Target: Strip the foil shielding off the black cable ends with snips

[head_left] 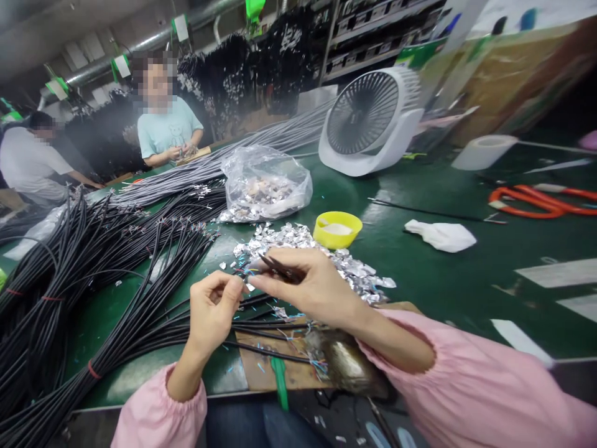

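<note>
My left hand is closed in a pinch on the end of a thin black cable, just above a brown board at the table's near edge. My right hand is closed on dark tweezers, whose tips meet the left fingers at the cable end. Right behind both hands lies a heap of silver foil scraps. Several black cables fan out to the left across the green table. Both my sleeves are pink.
A yellow bowl, a clear bag of scraps, a white fan, a white cloth, a tape roll and orange-handled scissors lie further back and right. Grey cables run diagonally. Two other people work at the far left.
</note>
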Tool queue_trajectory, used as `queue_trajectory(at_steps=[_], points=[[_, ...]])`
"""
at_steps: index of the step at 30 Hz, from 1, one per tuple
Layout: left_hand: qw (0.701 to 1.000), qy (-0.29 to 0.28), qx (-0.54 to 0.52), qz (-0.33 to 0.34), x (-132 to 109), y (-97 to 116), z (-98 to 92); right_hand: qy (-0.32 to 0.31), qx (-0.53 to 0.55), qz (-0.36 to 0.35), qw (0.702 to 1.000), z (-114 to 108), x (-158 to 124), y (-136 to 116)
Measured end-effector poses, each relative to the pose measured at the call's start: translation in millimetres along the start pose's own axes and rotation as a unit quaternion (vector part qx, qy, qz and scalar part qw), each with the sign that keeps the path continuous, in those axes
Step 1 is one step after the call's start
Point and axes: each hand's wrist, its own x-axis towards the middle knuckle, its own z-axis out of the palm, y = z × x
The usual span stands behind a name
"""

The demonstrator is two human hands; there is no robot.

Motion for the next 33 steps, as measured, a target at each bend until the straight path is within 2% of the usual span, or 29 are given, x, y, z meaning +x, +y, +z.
queue_trajectory(at_steps=[3, 5, 8, 10, 13, 15, 21, 28, 33], points=[[1.000, -0.001, 0.015, 0.019, 1.8, -2.7, -1.4, 0.016, -0.037, -0.042, 0.998, -2.6, 0.7, 4.3], [0.998, 0.016, 0.048, 0.039, 3.5, -3.7, -2.8, 0.035, -0.041, -0.043, 0.998, -6.1, 2.2, 7.1], [0.978, 0.021, 0.180, 0.099, 6.4, -7.1, -4.4, 0.084, -0.041, -0.018, 0.995, -12.5, 5.5, 10.5], [0.943, -0.018, 0.305, 0.133, 8.4, -11.6, -4.6, 0.108, -0.056, -0.012, 0.993, -15.7, 7.3, 12.0], [0.900, -0.112, 0.405, 0.114, 10.5, -18.0, -3.5, 0.100, -0.081, -0.028, 0.991, -17.4, 8.4, 12.8], [0.899, -0.143, 0.406, 0.085, 11.1, -19.4, -2.8, 0.086, -0.096, -0.043, 0.991, -17.1, 8.0, 12.9], [0.903, -0.149, 0.400, 0.056, 11.7, -17.4, -3.5, 0.067, -0.128, -0.077, 0.987, -16.0, 6.3, 13.6], [0.848, -0.164, 0.500, 0.059, 14.1, -19.5, -5.8, 0.058, -0.152, -0.079, 0.984, -18.1, 6.4, 13.7], [0.839, -0.149, 0.519, 0.059, 12.5, -20.8, -6.6, 0.049, -0.183, -0.092, 0.978, -19.1, 5.1, 15.0]])
